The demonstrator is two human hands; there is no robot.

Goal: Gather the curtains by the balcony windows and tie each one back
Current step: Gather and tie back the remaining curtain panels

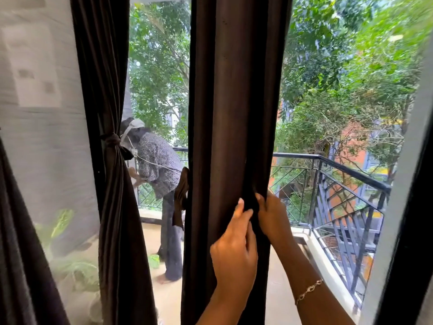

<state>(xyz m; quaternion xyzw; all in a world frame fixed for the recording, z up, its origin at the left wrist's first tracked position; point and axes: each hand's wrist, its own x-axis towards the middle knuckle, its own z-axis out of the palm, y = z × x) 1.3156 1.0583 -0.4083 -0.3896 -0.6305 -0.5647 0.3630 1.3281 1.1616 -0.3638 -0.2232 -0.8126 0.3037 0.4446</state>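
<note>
Brown cloth is bunched between my fingers: the middle curtain hangs straight up above them, gathered into one thick column. My left hand wraps its front, fingertips pinching a dark fold. My right hand sits just beside it, touching, fingers curled into the same fold from the other edge. A bracelet rides below on my right wrist. Off to my left, the other curtain is already knotted back with its tie. Past my knuckles runs the balcony railing.
</note>
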